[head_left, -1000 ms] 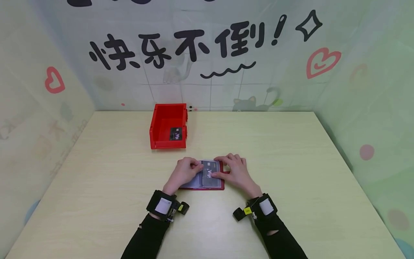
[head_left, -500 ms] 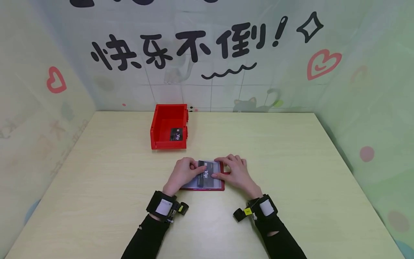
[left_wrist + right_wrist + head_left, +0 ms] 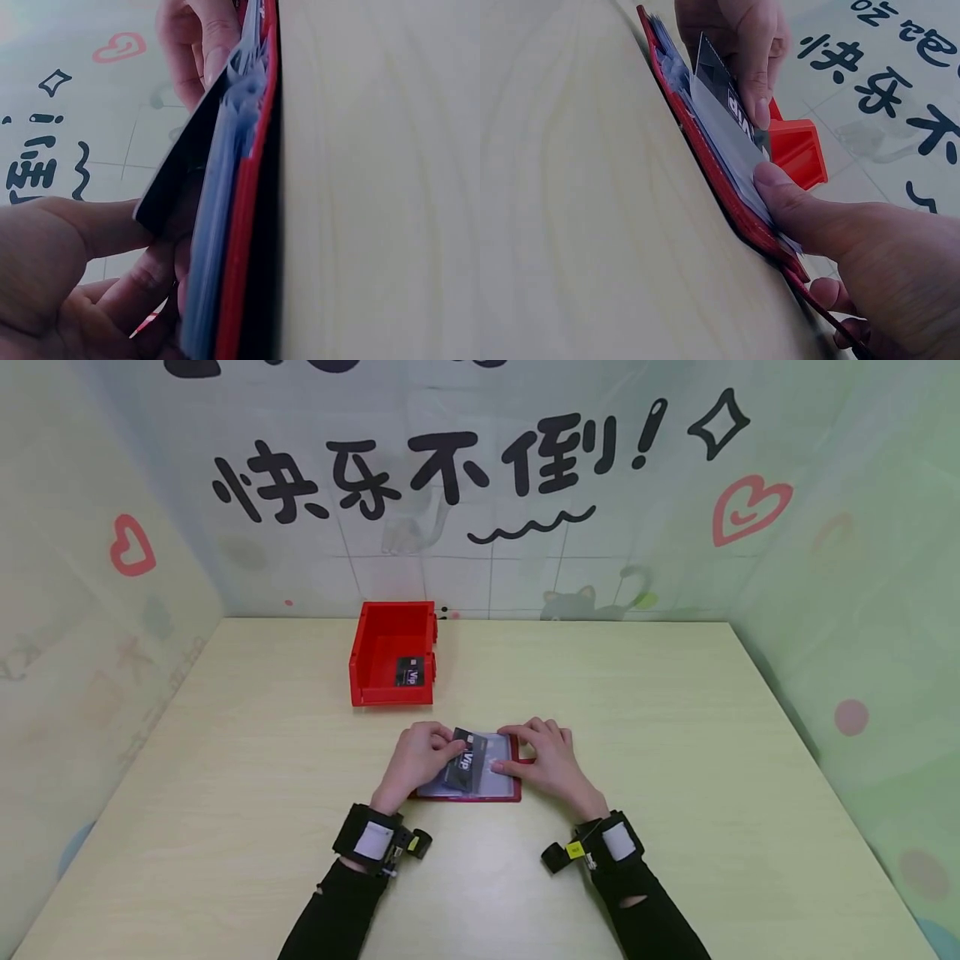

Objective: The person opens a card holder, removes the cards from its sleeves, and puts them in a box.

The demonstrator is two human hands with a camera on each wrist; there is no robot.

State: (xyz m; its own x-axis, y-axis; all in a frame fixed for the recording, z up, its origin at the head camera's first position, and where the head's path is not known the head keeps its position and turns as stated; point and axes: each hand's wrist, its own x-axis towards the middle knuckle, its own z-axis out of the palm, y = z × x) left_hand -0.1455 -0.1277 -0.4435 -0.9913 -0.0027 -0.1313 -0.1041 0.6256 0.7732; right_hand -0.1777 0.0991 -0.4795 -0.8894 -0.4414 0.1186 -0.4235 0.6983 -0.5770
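A card holder with a red cover [image 3: 517, 791] and a stack of clear plastic sleeves [image 3: 497, 783] lies open on the table. My left hand [image 3: 416, 760] pinches a black card marked "Vip" [image 3: 459, 770] between thumb and fingers. Tilted, the card sticks out of the top sleeve on its left side, while its right part shows through the plastic. In the right wrist view the card [image 3: 721, 84] stands up from the pages. My right hand [image 3: 551, 760] grips the holder's right edge, thumb [image 3: 780, 187] pressed on the sleeve and fingers at the red cover.
Behind the holder, to the left, stands a red plastic bin [image 3: 375, 647] with another black "Vip" card [image 3: 409, 672] inside. The pale wooden table [image 3: 645, 718] is bounded by a printed cloth backdrop [image 3: 300, 560] at the back and sides.
The Vip card has slid leftward out of its sleeve and tilted up, drawn by my left hand, which moved slightly left. The right hand stays in place on the holder.
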